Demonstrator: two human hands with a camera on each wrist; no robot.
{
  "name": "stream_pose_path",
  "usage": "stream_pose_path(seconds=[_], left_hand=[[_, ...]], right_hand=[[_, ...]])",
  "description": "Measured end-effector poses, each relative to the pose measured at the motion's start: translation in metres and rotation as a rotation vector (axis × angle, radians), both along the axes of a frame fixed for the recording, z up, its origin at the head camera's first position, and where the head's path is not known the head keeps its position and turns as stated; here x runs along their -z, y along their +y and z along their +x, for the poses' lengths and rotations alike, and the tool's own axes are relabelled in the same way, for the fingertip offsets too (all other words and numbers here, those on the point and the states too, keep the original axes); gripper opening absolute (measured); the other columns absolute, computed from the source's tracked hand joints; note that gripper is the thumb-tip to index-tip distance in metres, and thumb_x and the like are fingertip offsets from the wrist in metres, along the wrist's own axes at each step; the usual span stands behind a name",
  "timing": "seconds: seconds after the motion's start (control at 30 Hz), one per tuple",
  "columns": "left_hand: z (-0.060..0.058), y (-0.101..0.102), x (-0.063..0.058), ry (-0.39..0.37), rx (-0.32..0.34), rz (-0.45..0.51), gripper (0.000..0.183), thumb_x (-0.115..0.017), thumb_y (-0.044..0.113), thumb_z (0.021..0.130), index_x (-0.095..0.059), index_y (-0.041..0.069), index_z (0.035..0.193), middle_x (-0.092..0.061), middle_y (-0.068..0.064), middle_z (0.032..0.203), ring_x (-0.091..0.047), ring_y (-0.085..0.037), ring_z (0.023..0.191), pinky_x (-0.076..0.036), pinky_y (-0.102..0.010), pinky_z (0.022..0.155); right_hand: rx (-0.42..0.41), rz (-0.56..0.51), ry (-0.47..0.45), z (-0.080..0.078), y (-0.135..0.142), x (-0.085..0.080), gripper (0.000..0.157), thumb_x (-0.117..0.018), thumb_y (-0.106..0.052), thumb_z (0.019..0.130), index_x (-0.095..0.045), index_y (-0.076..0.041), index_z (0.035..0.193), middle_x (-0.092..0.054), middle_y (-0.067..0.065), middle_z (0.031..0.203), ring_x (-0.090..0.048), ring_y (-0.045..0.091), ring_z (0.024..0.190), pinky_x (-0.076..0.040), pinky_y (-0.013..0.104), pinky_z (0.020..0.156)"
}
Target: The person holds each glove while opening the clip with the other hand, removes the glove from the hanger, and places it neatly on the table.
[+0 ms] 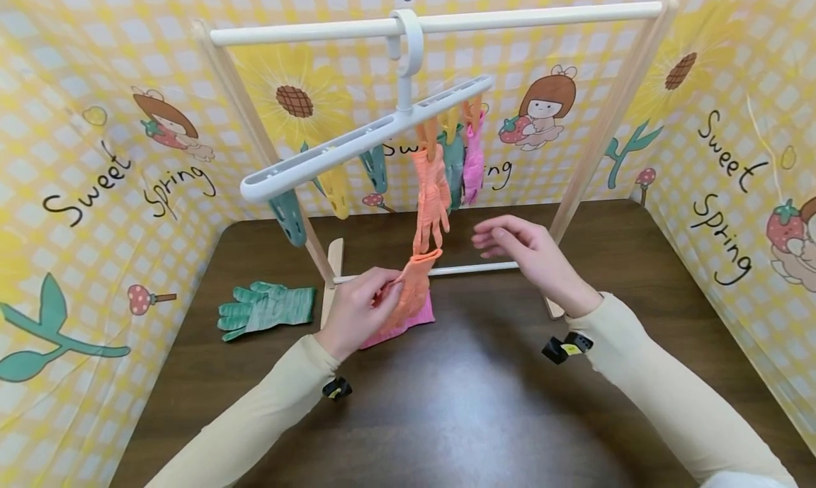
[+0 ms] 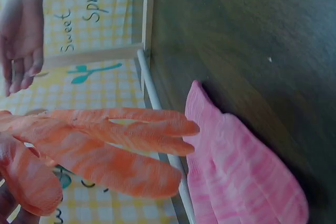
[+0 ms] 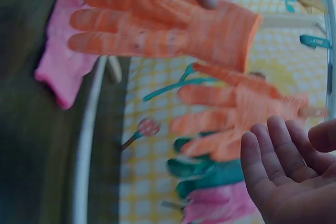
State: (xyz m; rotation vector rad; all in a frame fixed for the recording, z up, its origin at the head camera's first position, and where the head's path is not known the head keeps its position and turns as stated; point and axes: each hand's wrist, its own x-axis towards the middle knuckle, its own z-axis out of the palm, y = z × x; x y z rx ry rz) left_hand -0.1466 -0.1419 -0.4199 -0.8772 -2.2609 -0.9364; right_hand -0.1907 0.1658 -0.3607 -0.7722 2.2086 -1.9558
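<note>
My left hand point(image 1: 360, 311) pinches an orange knitted glove point(image 1: 416, 279) near its cuff, fingers of the glove hanging down in the left wrist view. My right hand point(image 1: 525, 251) is held up to the right of it, fingers relaxed and touching nothing. A second orange glove point(image 1: 432, 197) hangs just behind, clipped to a grey-white hanger point(image 1: 376, 137) by an orange clothespin point(image 1: 428, 135). Beyond it, a green glove point(image 1: 453, 166) and a pink glove point(image 1: 474, 163) hang from clips too. Another pink glove point(image 2: 241, 166) lies on the table below my left hand.
A green glove point(image 1: 268, 309) lies on the table point(image 1: 484, 403) at left. Green clips point(image 1: 288, 217) and a yellow clip point(image 1: 334, 193) hang from the hanger's near end without gloves. The hanger hooks over a white rod point(image 1: 535, 19) between wooden posts point(image 1: 608, 134).
</note>
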Motion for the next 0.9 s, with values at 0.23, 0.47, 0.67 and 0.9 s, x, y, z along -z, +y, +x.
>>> stream_pose_path(seconds=[0.23,0.47,0.67,0.9], left_hand=[[-0.007,0.024,-0.003,0.010,0.043,-0.053,0.015,-0.076,0.005,0.092,-0.075,0.005,0.106,-0.068,-0.002,0.085,-0.055,-0.012,0.066,-0.049,-0.024,0.057],[-0.017,0.046,-0.005,0.043,0.058,-0.107,0.011,-0.072,0.010,0.095,-0.074,0.006,0.105,-0.067,0.000,0.084,-0.055,-0.011,0.066,-0.051,-0.025,0.059],[-0.028,0.061,-0.005,0.058,0.057,-0.182,0.010,-0.071,0.012,0.098,-0.074,0.008,0.107,-0.074,-0.001,0.095,-0.068,-0.012,0.075,-0.058,-0.029,0.066],[-0.042,0.079,-0.003,0.172,0.007,-0.276,0.007,-0.073,0.016,0.098,-0.074,0.011,0.103,-0.073,0.000,0.090,-0.069,-0.014,0.076,-0.058,-0.031,0.064]], right_hand=[[0.106,0.060,-0.036,0.008,0.037,0.029,0.028,-0.054,-0.013,0.109,-0.063,0.008,0.125,-0.073,-0.002,0.113,-0.072,0.013,0.105,-0.059,0.029,0.089],[0.176,0.132,-0.021,0.016,0.061,0.049,0.025,-0.057,-0.009,0.107,-0.064,0.009,0.123,-0.074,-0.008,0.108,-0.071,0.006,0.100,-0.059,0.027,0.085],[0.200,0.129,-0.016,0.022,0.076,0.059,0.024,-0.056,-0.007,0.108,-0.063,0.010,0.122,-0.075,-0.012,0.106,-0.071,0.002,0.098,-0.059,0.024,0.082],[0.218,0.126,-0.024,0.026,0.084,0.068,0.030,-0.055,-0.010,0.108,-0.060,0.016,0.123,-0.075,-0.009,0.108,-0.071,0.003,0.099,-0.059,0.023,0.081]])
